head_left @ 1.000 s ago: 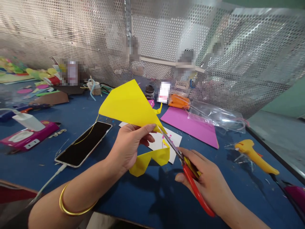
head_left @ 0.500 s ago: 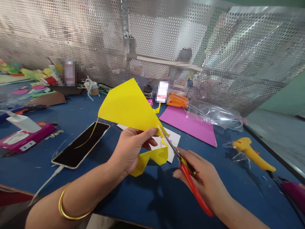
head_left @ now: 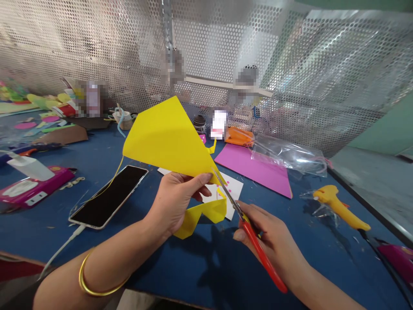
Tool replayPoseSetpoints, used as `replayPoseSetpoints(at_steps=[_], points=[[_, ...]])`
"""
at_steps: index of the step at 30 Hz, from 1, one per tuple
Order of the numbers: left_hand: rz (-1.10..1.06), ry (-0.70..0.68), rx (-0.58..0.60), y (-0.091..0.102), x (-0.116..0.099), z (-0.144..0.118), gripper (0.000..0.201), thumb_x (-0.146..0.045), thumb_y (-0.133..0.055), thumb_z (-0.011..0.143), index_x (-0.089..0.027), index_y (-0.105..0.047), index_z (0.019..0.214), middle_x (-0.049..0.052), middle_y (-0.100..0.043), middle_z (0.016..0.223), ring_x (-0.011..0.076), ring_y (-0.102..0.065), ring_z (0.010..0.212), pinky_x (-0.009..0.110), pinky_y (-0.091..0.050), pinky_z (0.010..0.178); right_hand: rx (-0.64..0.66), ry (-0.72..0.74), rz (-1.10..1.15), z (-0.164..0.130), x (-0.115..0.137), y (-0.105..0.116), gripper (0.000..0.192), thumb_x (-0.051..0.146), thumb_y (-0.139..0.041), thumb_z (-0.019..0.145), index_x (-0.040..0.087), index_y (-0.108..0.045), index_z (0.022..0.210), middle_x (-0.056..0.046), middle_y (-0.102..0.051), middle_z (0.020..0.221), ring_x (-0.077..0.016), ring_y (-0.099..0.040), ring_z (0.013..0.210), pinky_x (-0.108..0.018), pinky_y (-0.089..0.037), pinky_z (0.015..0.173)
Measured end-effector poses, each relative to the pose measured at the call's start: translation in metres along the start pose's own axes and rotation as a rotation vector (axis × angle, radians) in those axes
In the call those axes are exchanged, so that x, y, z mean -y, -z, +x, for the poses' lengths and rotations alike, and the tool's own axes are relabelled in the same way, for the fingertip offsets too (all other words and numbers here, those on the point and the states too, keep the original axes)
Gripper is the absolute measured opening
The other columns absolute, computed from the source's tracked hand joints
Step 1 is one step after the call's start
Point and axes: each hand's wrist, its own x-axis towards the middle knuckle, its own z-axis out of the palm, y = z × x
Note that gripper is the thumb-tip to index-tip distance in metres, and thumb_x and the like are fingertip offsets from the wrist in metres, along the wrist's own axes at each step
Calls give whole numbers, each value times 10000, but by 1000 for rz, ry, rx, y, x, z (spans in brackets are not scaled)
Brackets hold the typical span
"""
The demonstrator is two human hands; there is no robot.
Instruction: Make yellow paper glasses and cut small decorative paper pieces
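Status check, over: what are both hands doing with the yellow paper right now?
Left hand pinching folded yellow paper sheet. Right hand gripping red-handled scissors, blades at the paper's edge. Black smartphone on blue table beside, not in the way.

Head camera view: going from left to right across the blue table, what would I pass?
Pink packet → phone → left hand holding the yellow paper → right hand with red-handled scissors → yellow glue gun.
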Motion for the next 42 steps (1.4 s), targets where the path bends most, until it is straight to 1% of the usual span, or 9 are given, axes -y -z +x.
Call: replayPoseSetpoints(at_steps=[9, 14, 20, 23, 25, 28, 32, 37, 42], points=[[-31, 35, 13, -1, 0, -1, 140, -285, -810, 647, -161, -766, 695, 31, -697, 597, 89, -572, 494, 186, -435, 475, -44, 62, -23, 0, 3, -1, 447, 562, -575, 910, 212, -658, 1174, 6, -593, 721, -140, -557, 563, -266, -495, 517], [-55, 35, 21, -1, 0, -1, 140, -276, -816, 645, -154, -763, 688, 24, -684, 569, 84, -566, 481, 180, -430, 470, -40, 79, -48, -2, 0, -3, 430, 530, -578, 921, 221, -639, 1214, 1, -598, 741, -142, -562, 573, -264, -514, 522], [-48, 44, 18, -1, 0, -2, 133, -277, -813, 653, -161, -763, 693, 28, -694, 584, 85, -569, 487, 190, -433, 484, -84, 89, -58, -3, -2, -8, 423, 516, -569, 930, 222, -643, 1225, 9, -580, 715, -141, -560, 558, -267, -512, 510], [-70, 56, 35, 0, -1, -2, 170, -289, -829, 644, -156, -768, 730, 46, -728, 657, 95, -600, 511, 194, -446, 489, -76, 115, -83, -3, -2, -8, 420, 495, -582, 929, 224, -632, 1246, 4, -609, 735, -137, -576, 557, -262, -526, 514], [-116, 49, 37, 1, -2, -1, 223, -312, -846, 641, -160, -772, 787, 63, -759, 758, 109, -639, 550, 193, -456, 488, -65, 119, -98, -3, -2, -6, 411, 469, -589, 931, 228, -623, 1262, -1, -630, 768, -135, -591, 574, -259, -536, 531], [-185, 4, 6, 3, -1, 1, 261, -311, -864, 635, -179, -770, 840, 62, -776, 867, 114, -670, 598, 192, -490, 516, -62, 123, -104, -2, -2, -5, 397, 453, -595, 931, 231, -625, 1258, 5, -614, 757, -138, -593, 584, -260, -536, 539], [-196, -29, -19, 3, 2, 4, 229, -275, -863, 639, -174, -766, 820, 55, -778, 843, 117, -676, 625, 208, -539, 582, -59, 97, -70, -1, -1, -6, 403, 485, -600, 918, 224, -641, 1223, 7, -595, 727, -149, -579, 587, -270, -526, 533], [-188, -34, -63, 0, 3, 3, 213, -252, -864, 623, -177, -761, 793, 44, -773, 803, 114, -666, 600, 202, -532, 548, -36, 18, 20, -4, 1, -9, 467, 547, -574, 911, 221, -621, 1241, -21, -627, 799, -161, -586, 625, -289, -531, 566], [-151, 15, -49, -1, 4, 0, 226, -263, -864, 602, -167, -766, 781, 51, -773, 791, 110, -653, 556, 207, -529, 537, -20, -3, 43, -4, 2, -9, 464, 541, -571, 914, 234, -609, 1261, -19, -618, 810, -161, -584, 640, -277, -520, 562]])
